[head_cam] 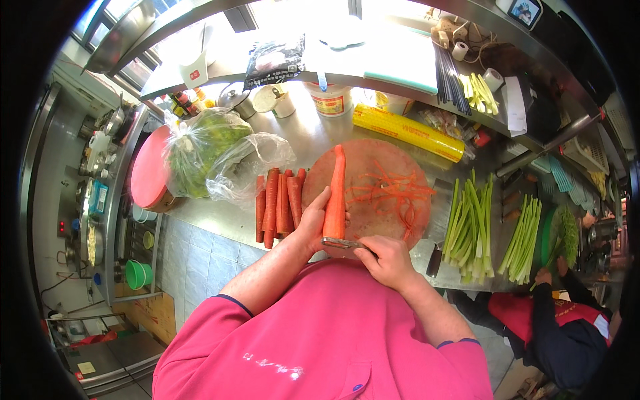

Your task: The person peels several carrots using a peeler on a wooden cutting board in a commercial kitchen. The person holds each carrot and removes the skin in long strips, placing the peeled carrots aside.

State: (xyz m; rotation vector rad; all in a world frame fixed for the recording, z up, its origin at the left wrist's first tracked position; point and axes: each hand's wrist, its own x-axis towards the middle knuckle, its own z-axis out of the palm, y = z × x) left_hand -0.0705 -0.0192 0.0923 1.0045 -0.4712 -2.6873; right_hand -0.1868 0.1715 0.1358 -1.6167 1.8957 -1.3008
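Note:
A peeled carrot (337, 190) is held in my left hand (315, 220), its narrow tip pointing away from me. My right hand (385, 259) grips a metal vegetable peeler (343, 243), whose blade end is at the carrot's thick end; whether it touches cannot be made out. Beneath them lies a round chopping board (367, 150), with thin orange carrot peelings (395, 190) spread over its right half. Just left of the board, several unpeeled carrots (271, 207) lie side by side on the steel worktop (220, 216).
Plastic-bagged greens (205, 150) and a pink round lid (151, 167) are at left. A yellow film roll (407, 132) lies behind the board. On the right are a dark-handled knife (434, 261), cut green stalks (470, 230) and a co-worker (555, 320) handling greens.

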